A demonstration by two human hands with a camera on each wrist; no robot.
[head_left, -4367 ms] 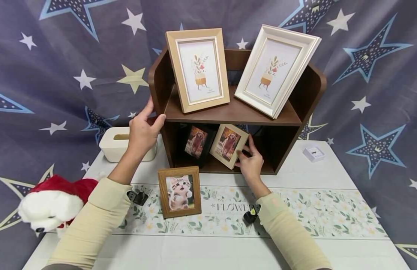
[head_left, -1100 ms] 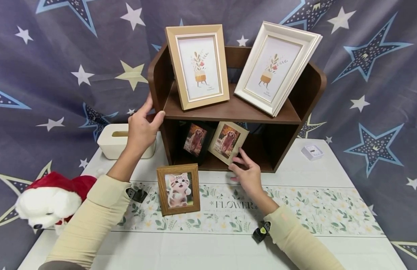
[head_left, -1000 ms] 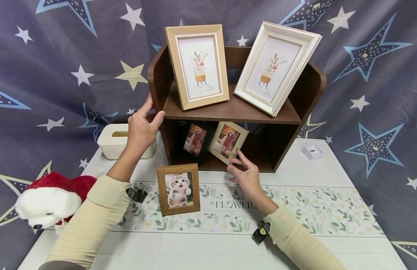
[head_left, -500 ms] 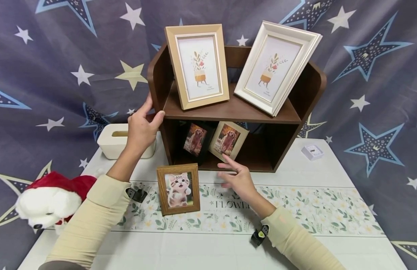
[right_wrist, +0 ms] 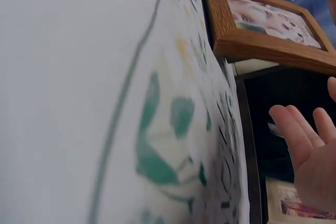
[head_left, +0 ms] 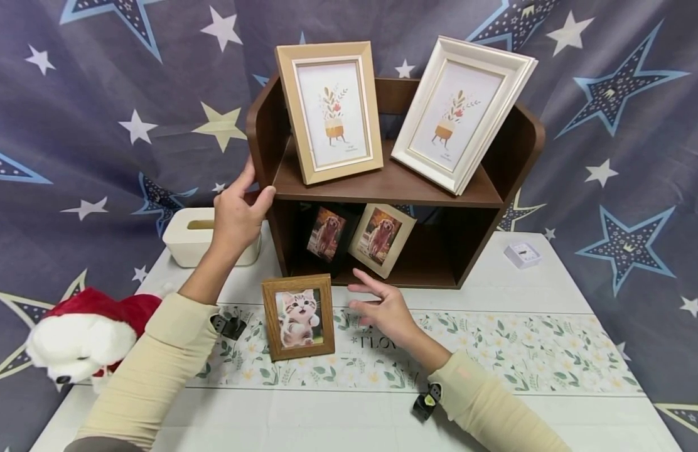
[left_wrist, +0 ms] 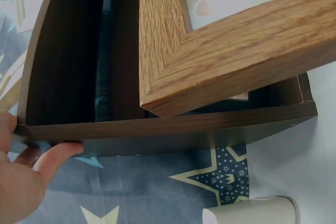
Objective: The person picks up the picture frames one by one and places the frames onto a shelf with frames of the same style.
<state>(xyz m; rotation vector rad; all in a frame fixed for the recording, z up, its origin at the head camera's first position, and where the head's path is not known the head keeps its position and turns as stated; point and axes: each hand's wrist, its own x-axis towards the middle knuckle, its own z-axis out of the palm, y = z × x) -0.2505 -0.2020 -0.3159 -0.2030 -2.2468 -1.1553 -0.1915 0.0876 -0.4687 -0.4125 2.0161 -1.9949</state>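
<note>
My left hand [head_left: 236,216] grips the left side of the dark brown shelf [head_left: 383,182], thumb at its front edge. In the left wrist view its fingers wrap that edge too. My right hand [head_left: 385,311] holds nothing, its fingers spread just right of a brown wooden photo frame [head_left: 272,323] with a kitten picture, which stands on the table. On the lower shelf, a beige photo frame [head_left: 402,242] with a dog picture leans beside a black photo frame [head_left: 340,251]. A tan photo frame [head_left: 373,119] and a white photo frame [head_left: 422,110] stand on the upper shelf.
A cream tissue box [head_left: 182,242] stands left of the shelf, behind my left forearm. Nearer on that side sits a white plush dog [head_left: 80,342] in red. A small square clock [head_left: 523,254] is at the right. A floral runner [head_left: 524,358] crosses the white table.
My right hand has let go of the beige frame and come down and left, out of the lower shelf towards the kitten frame. My left hand has stayed on the shelf's side.
</note>
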